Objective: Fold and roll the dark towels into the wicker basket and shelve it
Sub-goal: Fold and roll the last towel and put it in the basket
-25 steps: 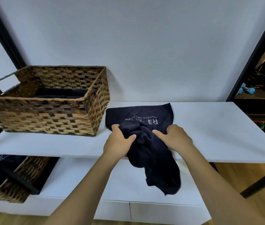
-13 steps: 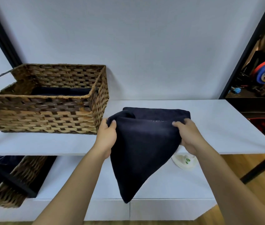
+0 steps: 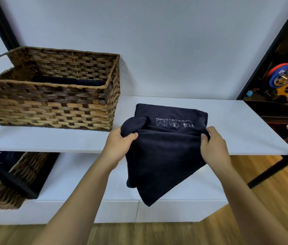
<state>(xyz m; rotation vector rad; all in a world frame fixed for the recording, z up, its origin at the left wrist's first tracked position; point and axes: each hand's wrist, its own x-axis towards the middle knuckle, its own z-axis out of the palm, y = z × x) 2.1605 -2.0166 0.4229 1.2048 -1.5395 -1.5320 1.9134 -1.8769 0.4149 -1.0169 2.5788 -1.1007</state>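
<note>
A dark navy towel [image 3: 166, 156] with pale printed lettering lies half on the white shelf top [image 3: 228, 131]; its near part hangs over the front edge. My left hand [image 3: 120, 144] grips its left corner and my right hand [image 3: 213, 147] pinches its right corner, both at the shelf's front edge. To the left stands the wicker basket [image 3: 51, 106] on the same shelf, with dark towels [image 3: 69, 81] showing inside it.
A second wicker basket [image 3: 16, 181] holding dark cloth sits on the lower white shelf [image 3: 79, 177] at the left. A black frame post [image 3: 280, 163] slants at the right, over a wooden floor. Coloured weight plates [image 3: 280, 75] sit at the far right.
The bunched towel has been spread out between my hands, which moved apart to its corners. Its far part now lies flat on the shelf with the lettering showing.
</note>
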